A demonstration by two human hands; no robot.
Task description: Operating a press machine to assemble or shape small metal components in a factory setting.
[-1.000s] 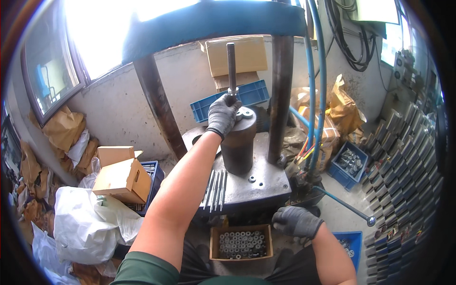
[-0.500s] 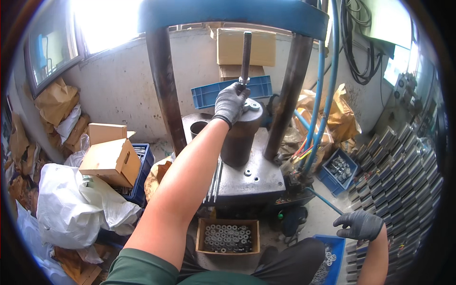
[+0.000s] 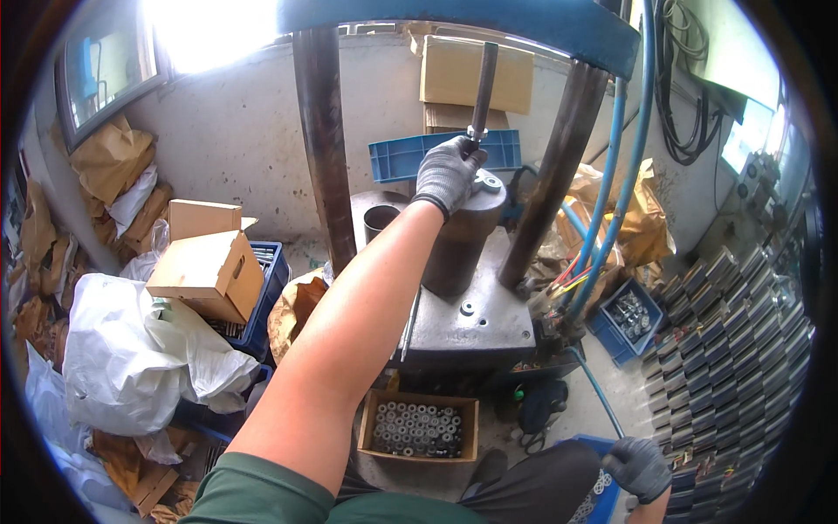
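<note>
My left hand [image 3: 448,177], in a grey knit glove, is closed around the lower part of an upright dark rod [image 3: 485,87]. Pale rings [image 3: 477,134] sit on the rod just above my fingers. Beneath that hand stands a thick dark metal cylinder [image 3: 454,258] on the press bed, with a small washer-like ring [image 3: 491,184] on its top. At the lower right my right hand [image 3: 642,469], gloved too, is curled at the end of a blue lever [image 3: 598,390]; its fingertips are partly hidden.
Steel posts [image 3: 324,148] and a blue crossbeam [image 3: 454,16] frame the press. A cardboard box of metal rings [image 3: 367,428] stands below. Blue bins [image 3: 618,349], stacked metal tubes [image 3: 724,367], hoses [image 3: 630,175], an open carton [image 3: 196,279] and white bags [image 3: 122,367] surround it.
My right hand has moved down, and the blue lever now slopes more steeply with it. My left hand keeps its hold on the rod; the whole view has shifted slightly.
</note>
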